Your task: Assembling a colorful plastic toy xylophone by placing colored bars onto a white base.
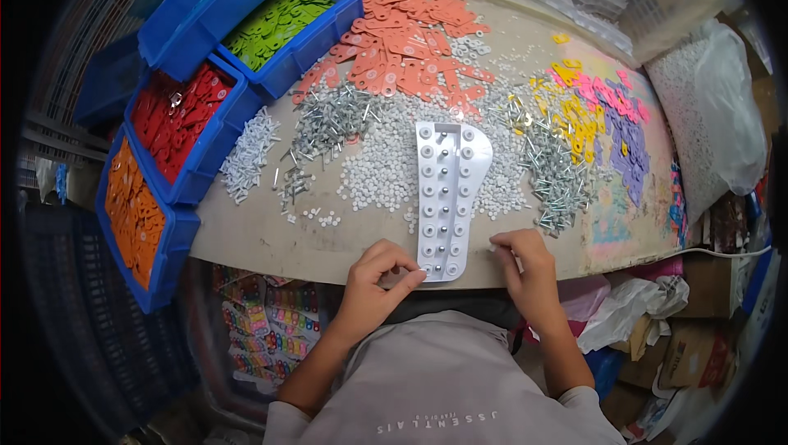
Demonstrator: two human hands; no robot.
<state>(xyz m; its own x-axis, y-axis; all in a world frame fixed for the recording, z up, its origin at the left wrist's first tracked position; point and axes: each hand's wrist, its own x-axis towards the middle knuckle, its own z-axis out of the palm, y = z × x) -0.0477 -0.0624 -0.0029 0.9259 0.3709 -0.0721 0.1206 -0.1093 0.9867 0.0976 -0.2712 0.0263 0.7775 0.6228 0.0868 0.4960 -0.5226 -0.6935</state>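
At the near edge of the worktable point(246, 240), directly in front of the seated or standing operator, a white fixture point(444, 201) lies with its long axis pointing away from the torso. Its right side widens toward the far end. Two columns of round white seats flank a central channel, along which small metal studs point(444, 211) stand in a row.

The left hand point(373, 289) is at the lower left corner of the fixture. Thumb and forefinger are brought close together there; whether they pinch a small part cannot be determined. The right hand point(529, 272) is to the right of the fixture, apart from it. Its forefinger and thumb are bent with a slight gap between them; whether a small part is held cannot be determined.

Loose white caps point(373, 166) surround the far portion of the fixture. Metal fasteners form a left heap point(336, 116) and a right heap point(554, 174). Coral tabs point(410, 43) occupy the far side; yellow tabs point(583, 129), pink tabs point(611, 96) and purple tabs point(630, 158) lie at the right. White pins point(250, 149) are piled beside blue bins point(209, 145) containing green, red and orange tabs
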